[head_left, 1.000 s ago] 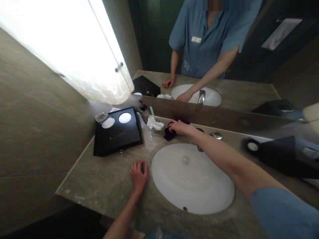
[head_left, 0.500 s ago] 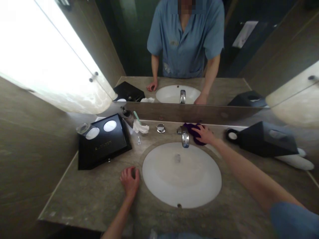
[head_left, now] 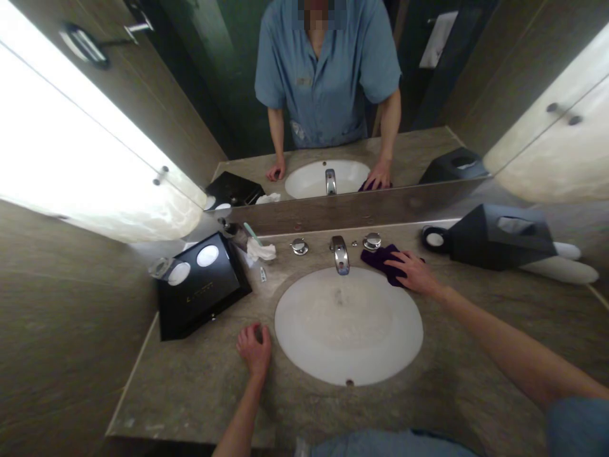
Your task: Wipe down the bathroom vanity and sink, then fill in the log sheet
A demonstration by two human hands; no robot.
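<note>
Purple cloth (head_left: 383, 261) is seen lying on the stone surface (head_left: 200, 374), just beyond the right rim of the white oval basin (head_left: 349, 324) and beside the chrome faucet (head_left: 339, 254). The right hand (head_left: 415, 271) is laid flat on the near edge of the cloth, fingers spread and pressed down upon it; no closed grip is observed, the cloth being held only under the palm and fingers. The left hand (head_left: 254, 346) is rested on the surface at the left rim of the basin, fingers curled under, with nothing held in its grip. Two round chrome knobs (head_left: 299, 245) are noted either side of the faucet, the right one just behind the cloth. A black tray (head_left: 202, 295) bearing two white round lids is placed at the left end of the surface, with a glass at its far corner. Crumpled white tissue (head_left: 261, 250) and a toothbrush are observed between the tray and the left knob. A dark tissue box (head_left: 495, 238) is set well to the right, with a small black round dish just beside it. The mirror (head_left: 333, 95) behind reflects the person in a blue shirt.
</note>
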